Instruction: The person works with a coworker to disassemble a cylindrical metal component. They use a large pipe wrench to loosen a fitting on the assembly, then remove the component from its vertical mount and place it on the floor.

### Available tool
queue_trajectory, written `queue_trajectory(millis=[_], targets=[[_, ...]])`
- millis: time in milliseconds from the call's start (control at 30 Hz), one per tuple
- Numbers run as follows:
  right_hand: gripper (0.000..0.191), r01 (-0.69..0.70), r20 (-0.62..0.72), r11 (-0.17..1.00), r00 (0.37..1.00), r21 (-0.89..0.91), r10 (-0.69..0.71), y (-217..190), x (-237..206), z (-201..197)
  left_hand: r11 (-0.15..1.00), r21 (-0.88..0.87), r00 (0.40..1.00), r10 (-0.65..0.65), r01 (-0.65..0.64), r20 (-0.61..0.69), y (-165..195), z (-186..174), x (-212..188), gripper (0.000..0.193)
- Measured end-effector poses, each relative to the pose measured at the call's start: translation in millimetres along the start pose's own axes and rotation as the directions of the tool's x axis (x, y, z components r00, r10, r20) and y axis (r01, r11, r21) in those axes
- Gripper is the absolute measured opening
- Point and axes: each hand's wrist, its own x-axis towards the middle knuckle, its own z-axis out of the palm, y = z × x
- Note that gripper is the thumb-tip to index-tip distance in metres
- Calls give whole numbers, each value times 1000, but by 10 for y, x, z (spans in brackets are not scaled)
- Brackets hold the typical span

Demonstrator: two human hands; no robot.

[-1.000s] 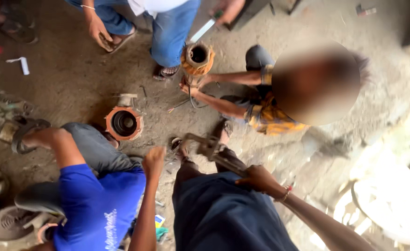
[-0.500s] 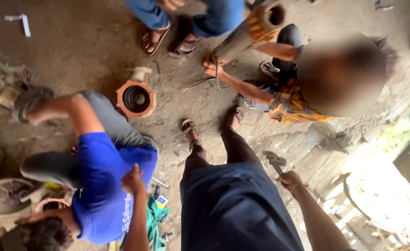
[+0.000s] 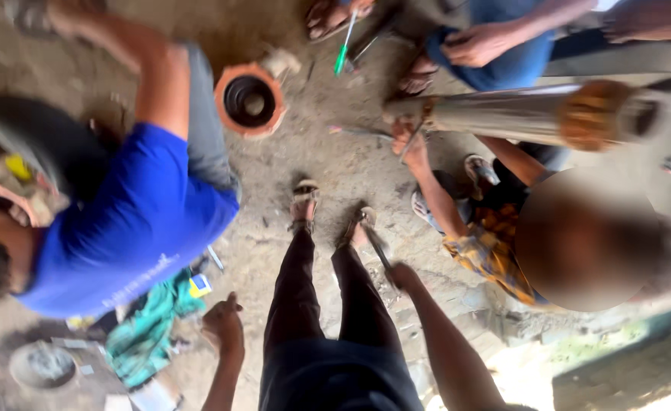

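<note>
I stand over a dirt floor, my dark trousers and sandalled feet below me. My right hand (image 3: 405, 277) hangs by my right leg and grips a long metal wrench (image 3: 375, 245) that points down toward my right foot. My left hand (image 3: 224, 326) hangs at my left side with fingers loosely curled and nothing in it. It is close to the back of a crouching person in a blue shirt (image 3: 134, 221).
An orange round motor housing (image 3: 249, 99) lies on the ground ahead. A seated person in a patterned shirt (image 3: 488, 251) holds a long metal cylinder (image 3: 526, 114). Another person in jeans holds a green screwdriver (image 3: 343, 47). Green cloth (image 3: 149, 335) and small parts lie at left.
The view has swung and the scene now sits turned. My right hand has dropped to my side with the wrench. The cylinder now lies across the upper right.
</note>
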Motion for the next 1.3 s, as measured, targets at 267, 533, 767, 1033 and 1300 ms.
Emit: queue_trajectory(millis=[267,533,767,1033,1300], targets=[[51,-305,-244,923,901,232,359,-310,1938,-359,980,72,945,-197,184,263,-130,351,-769,28],[41,-265,-362,935,868,237,338,32,3158,455,985,-164,882,28,56,470,185,1909,-681,21],[61,-57,-325,944,931,324,168,787,3638,1467,995,60,721,15,-78,693,170,2671,-503,31],[34,-103,-151,917,973,384,173,701,3329,1281,979,-132,747,-27,153,665,19,2786,-483,28],[58,-251,46,951,968,180,247,358,1858,693,967,-179,746,-17,181,666,-39,2616,-543,30]])
